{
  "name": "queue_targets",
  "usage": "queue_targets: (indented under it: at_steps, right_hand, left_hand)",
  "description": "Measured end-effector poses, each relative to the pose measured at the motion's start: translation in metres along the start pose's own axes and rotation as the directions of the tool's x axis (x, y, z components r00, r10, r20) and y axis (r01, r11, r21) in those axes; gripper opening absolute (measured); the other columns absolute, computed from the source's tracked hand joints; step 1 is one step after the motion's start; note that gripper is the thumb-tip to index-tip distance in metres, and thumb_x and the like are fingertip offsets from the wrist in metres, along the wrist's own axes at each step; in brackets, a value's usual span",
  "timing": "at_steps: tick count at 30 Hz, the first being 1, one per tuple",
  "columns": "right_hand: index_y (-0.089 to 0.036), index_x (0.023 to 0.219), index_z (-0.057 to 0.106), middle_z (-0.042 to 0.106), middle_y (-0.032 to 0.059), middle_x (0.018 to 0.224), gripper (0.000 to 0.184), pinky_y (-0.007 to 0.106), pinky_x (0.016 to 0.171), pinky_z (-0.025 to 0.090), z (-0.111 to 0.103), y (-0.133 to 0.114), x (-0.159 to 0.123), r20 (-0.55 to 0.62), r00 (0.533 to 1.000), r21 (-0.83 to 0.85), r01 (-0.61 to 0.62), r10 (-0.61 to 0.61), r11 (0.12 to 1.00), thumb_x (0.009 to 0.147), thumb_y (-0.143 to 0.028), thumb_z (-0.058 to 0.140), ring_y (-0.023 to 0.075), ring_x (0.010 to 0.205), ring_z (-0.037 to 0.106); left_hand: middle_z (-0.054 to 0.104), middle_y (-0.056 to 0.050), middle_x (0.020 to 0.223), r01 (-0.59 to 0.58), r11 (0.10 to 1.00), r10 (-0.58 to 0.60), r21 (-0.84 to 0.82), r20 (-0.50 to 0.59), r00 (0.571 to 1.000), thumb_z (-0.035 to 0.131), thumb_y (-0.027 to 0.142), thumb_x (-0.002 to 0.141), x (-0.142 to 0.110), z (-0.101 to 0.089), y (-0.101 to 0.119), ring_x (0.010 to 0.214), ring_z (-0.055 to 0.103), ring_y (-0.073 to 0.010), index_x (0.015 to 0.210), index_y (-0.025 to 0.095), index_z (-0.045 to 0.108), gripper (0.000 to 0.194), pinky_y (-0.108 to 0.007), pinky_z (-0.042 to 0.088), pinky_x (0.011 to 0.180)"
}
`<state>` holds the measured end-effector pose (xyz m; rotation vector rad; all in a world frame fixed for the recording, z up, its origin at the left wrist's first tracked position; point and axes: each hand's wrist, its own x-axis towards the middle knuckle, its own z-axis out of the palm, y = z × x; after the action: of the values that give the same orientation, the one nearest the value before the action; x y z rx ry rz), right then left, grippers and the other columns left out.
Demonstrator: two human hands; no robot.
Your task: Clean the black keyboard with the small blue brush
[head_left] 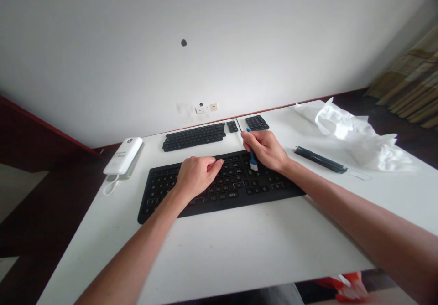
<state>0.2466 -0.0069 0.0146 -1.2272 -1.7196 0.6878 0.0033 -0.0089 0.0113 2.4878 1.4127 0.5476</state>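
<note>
A black computer keyboard (219, 188) lies flat in the middle of the white table (239, 250). My left hand (196, 176) rests on its keys with the fingers curled together, and I see nothing held in it. My right hand (265, 150) is shut on a small brush with a blue handle (252, 152) above the right part of the keyboard. The brush's white bristles (253, 166) point down at the keys. Behind the keyboard lie several black blocks of keys, the longest (193, 136) to the left and a square one (256, 122) nearest my right hand.
A white power bank (122, 155) with a white cable (111, 186) lies at the table's left edge. A dark slim strip (320, 159) and crumpled white plastic or tissue (356, 136) lie to the right. A white wall socket (207, 108) sits behind the table.
</note>
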Motion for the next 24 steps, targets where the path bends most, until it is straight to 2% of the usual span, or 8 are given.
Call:
queue_targets:
  at_steps: [24]
  right_hand:
    - [-0.018, 0.066, 0.057, 0.045, -0.0017, 0.059, 0.063, 0.030, 0.059, 0.033, 0.0022, 0.0009, -0.0014, 0.026, 0.999, 0.077, -0.041, 0.039, 0.996, 0.103, -0.067, 0.042, 0.0118, 0.056, 0.039]
  left_hand:
    - [0.036, 0.002, 0.048, 0.021, 1.000, -0.022, 0.021, 0.018, 1.000, 0.047, 0.052, 0.103, 0.0009, 0.0011, 0.0009, 0.050, 0.026, -0.0112, 0.058, 0.017, 0.038, 0.058, -0.033, 0.016, 0.059]
